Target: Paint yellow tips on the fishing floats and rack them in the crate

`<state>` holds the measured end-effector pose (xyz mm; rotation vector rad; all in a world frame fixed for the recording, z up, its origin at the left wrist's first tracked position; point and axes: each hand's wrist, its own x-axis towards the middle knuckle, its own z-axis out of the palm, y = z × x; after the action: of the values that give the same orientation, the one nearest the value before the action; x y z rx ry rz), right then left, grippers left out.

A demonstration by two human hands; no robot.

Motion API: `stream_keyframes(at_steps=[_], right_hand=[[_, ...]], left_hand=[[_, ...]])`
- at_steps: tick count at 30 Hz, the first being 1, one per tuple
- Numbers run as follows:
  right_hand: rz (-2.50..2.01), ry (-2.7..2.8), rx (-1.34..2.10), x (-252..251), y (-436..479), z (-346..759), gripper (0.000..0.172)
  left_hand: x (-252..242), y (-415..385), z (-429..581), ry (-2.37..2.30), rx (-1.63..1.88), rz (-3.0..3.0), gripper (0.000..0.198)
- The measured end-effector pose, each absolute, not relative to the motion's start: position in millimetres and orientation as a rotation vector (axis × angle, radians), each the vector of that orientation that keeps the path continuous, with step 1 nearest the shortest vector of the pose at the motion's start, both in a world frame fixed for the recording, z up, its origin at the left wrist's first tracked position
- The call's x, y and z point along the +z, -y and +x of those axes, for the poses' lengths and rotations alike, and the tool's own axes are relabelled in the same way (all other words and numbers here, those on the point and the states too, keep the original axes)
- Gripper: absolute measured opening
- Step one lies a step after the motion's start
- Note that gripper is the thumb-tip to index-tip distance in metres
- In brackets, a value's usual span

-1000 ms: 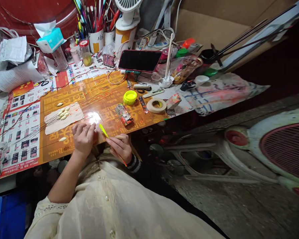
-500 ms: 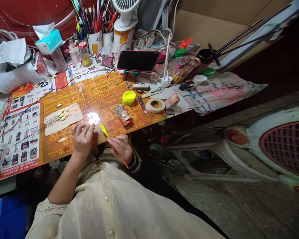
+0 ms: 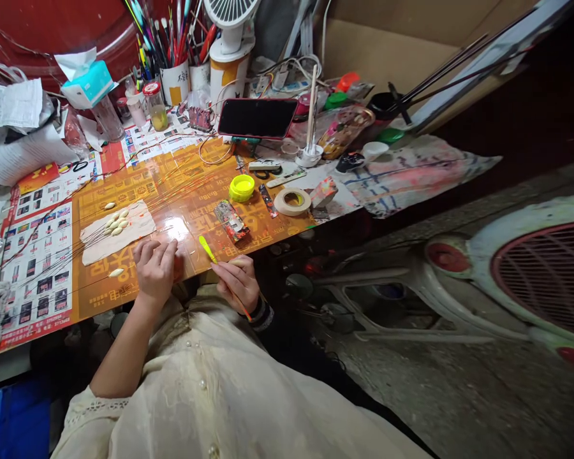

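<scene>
"What is the right hand doing?"

"It pinches the yellow float by its thin stem, thumb against fingers. The float pokes up just over the near edge of the table."

"And the left hand?"

"It lies on the table with its fingers close together. It may press on thin wires, but I cannot tell."

"Is much done?"

"I think not. Only this one looks coloured. The white floats on the cloth are bare, and a single white float lies near the left hand."
</scene>
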<state>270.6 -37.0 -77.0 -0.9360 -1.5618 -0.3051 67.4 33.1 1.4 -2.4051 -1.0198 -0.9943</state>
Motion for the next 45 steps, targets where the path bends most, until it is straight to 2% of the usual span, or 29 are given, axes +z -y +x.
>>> stream_keyframes(at_steps=[6, 12, 18, 26, 45], right_hand=[[-0.962, 1.573, -0.281, -78.7, 36.7, 268.9, 0.052], [-1.042, 1.596, -0.319, -80.8, 36.0, 268.8, 0.038], [-0.985, 1.564, -0.333, -77.4, 34.4, 267.6, 0.047], [-0.947, 1.533, -0.315, -77.4, 35.0, 269.1, 0.049], [-1.024, 1.509, -0.325, -83.8, 34.2, 282.4, 0.044]], left_hand=[[-0.6, -33.5, 66.2, 1.059, -0.997, -2.429, 0.029], [2.7, -33.3, 67.5, 0.98, -0.976, -2.384, 0.029], [2.2, -33.7, 66.9, 0.959, -0.966, -2.367, 0.029], [-2.0, -35.1, 64.8, 1.02, -0.978, -2.409, 0.028], [-0.2, -36.9, 65.5, 1.02, -0.983, -2.391, 0.029]])
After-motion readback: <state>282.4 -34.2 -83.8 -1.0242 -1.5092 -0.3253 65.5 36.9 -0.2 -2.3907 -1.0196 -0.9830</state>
